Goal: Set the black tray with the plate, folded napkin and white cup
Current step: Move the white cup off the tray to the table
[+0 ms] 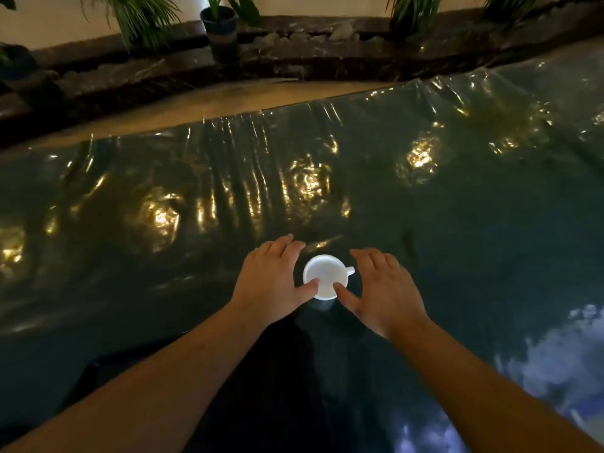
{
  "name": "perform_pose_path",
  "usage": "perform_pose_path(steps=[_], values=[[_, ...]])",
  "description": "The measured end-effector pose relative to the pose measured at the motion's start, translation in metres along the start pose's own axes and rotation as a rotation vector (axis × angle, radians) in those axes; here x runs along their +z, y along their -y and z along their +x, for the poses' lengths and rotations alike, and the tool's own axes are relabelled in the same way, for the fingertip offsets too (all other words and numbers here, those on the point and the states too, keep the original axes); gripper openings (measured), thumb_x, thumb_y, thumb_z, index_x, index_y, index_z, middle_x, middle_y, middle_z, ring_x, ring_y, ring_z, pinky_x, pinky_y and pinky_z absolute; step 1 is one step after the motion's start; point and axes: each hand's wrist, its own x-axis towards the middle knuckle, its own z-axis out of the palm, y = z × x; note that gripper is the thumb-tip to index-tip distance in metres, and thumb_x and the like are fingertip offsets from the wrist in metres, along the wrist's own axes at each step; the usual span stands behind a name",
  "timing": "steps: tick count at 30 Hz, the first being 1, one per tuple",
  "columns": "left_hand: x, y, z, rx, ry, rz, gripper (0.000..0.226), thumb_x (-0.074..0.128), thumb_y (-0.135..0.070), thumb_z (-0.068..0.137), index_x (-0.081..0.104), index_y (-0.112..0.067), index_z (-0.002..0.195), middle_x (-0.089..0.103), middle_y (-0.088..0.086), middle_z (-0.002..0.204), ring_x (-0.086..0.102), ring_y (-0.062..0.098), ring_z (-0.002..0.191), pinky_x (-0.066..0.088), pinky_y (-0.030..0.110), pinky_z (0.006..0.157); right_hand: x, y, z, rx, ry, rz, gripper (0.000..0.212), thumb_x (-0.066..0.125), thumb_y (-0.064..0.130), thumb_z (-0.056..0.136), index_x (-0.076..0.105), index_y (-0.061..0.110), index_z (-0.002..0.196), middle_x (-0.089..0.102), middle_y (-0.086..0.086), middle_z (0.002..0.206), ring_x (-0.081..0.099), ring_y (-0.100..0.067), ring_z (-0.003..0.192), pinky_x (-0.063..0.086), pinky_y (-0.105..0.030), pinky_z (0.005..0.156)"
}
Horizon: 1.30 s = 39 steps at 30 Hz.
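Observation:
A small white cup [324,276] stands upright on the dark table near its front middle, handle pointing right. My left hand [273,282] lies flat just left of it, fingers spread, thumb tip over the cup's near rim. My right hand [384,289] mirrors it on the right, its thumb also touching the near rim. Neither hand wraps around the cup. A dark flat shape that looks like the black tray [281,371] lies under my forearms, just in front of the cup; its outline is hard to tell. No plate or napkin is in view.
The table wears a shiny, wrinkled plastic cover [327,178] with bright light reflections. Beyond its far edge runs a tan strip of floor [196,109], then a dark stone ledge [294,60] with a blue plant pot [219,24] and leafy plants.

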Motion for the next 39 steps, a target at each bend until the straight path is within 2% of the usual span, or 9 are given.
perform_pose_path(steps=[8, 13, 18, 22, 25, 29, 32, 36, 39], values=[[0.032, -0.007, 0.018, -0.101, 0.107, -0.167, 0.085, 0.062, -0.073, 0.079, 0.033, -0.037, 0.151, 0.039, -0.004, 0.163, 0.044, 0.025, 0.143, 0.038, 0.052, 0.114, 0.039, -0.002, -0.008, 0.11, 0.028, 0.151, 0.074, 0.041, 0.078, 0.088, 0.047, 0.026, 0.141, 0.061, 0.004, 0.131, 0.057, -0.019, 0.115, 0.053, -0.036, 0.09], [0.047, -0.011, 0.022, -0.192, 0.192, -0.333, 0.074, 0.065, -0.056, 0.091, 0.032, -0.037, 0.154, 0.05, -0.005, 0.154, 0.057, 0.021, 0.128, 0.049, 0.041, 0.102, 0.055, 0.005, -0.007, 0.359, 0.168, 0.416, 0.065, 0.053, 0.074, 0.088, 0.043, 0.032, 0.136, 0.066, 0.01, 0.11, 0.063, -0.01, 0.088, 0.048, -0.026, 0.061], [0.054, -0.016, 0.022, -0.242, 0.245, -0.42, 0.066, 0.061, -0.05, 0.097, 0.032, -0.036, 0.155, 0.054, -0.004, 0.148, 0.057, 0.021, 0.125, 0.048, 0.036, 0.099, 0.067, 0.01, -0.004, 0.483, 0.244, 0.718, 0.062, 0.06, 0.062, 0.09, 0.043, 0.03, 0.141, 0.068, 0.015, 0.096, 0.066, -0.007, 0.084, 0.053, -0.029, 0.064], [0.051, -0.019, 0.019, -0.298, 0.247, -0.511, 0.06, 0.058, -0.042, 0.1, 0.035, -0.032, 0.155, 0.056, 0.0, 0.145, 0.058, 0.023, 0.121, 0.045, 0.031, 0.093, 0.065, 0.021, 0.004, 0.518, 0.26, 0.917, 0.066, 0.062, 0.061, 0.084, 0.047, 0.029, 0.139, 0.067, 0.01, 0.112, 0.071, -0.017, 0.094, 0.062, -0.043, 0.082], [0.048, -0.022, 0.014, -0.361, 0.233, -0.566, 0.054, 0.061, -0.041, 0.097, 0.042, -0.028, 0.146, 0.061, 0.0, 0.133, 0.061, 0.022, 0.109, 0.051, 0.033, 0.087, 0.061, 0.03, 0.005, 0.516, 0.238, 0.983, 0.074, 0.06, 0.068, 0.073, 0.048, 0.031, 0.136, 0.067, 0.008, 0.113, 0.07, -0.018, 0.095, 0.062, -0.044, 0.083], [0.042, -0.017, 0.001, -0.404, 0.248, -0.632, 0.036, 0.062, -0.045, 0.095, 0.044, -0.03, 0.123, 0.063, -0.007, 0.11, 0.063, 0.01, 0.088, 0.047, 0.026, 0.068, 0.055, 0.037, 0.0, 0.473, 0.207, 0.996, 0.07, 0.064, 0.063, 0.075, 0.046, 0.036, 0.138, 0.064, 0.012, 0.115, 0.068, -0.017, 0.099, 0.062, -0.042, 0.081], [0.035, -0.009, -0.015, -0.424, 0.224, -0.681, 0.038, 0.061, -0.047, 0.094, 0.046, -0.031, 0.125, 0.063, -0.012, 0.101, 0.063, 0.007, 0.084, 0.043, 0.022, 0.063, 0.049, 0.047, -0.004, 0.412, 0.187, 0.982, 0.062, 0.066, 0.054, 0.084, 0.045, 0.039, 0.141, 0.061, 0.015, 0.118, 0.065, -0.015, 0.104, 0.062, -0.038, 0.08], [0.025, 0.004, -0.039, -0.435, 0.172, -0.7, 0.051, 0.06, -0.041, 0.096, 0.047, -0.031, 0.144, 0.063, -0.002, 0.115, 0.064, 0.015, 0.095, 0.042, 0.021, 0.067, 0.042, 0.07, -0.011, 0.356, 0.178, 0.998, 0.061, 0.062, 0.049, 0.079, 0.046, 0.044, 0.137, 0.062, 0.019, 0.118, 0.064, -0.009, 0.103, 0.057, -0.025, 0.071], [0.019, 0.018, -0.059, -0.453, 0.1, -0.779, 0.038, 0.06, -0.029, 0.097, 0.056, -0.032, 0.135, 0.066, -0.003, 0.115, 0.065, 0.013, 0.092, 0.045, 0.021, 0.067, 0.041, 0.087, -0.018, 0.354, 0.17, 0.989, 0.055, 0.063, 0.035, 0.08, 0.043, 0.044, 0.131, 0.061, 0.017, 0.116, 0.063, -0.008, 0.098, 0.053, -0.023, 0.068]])
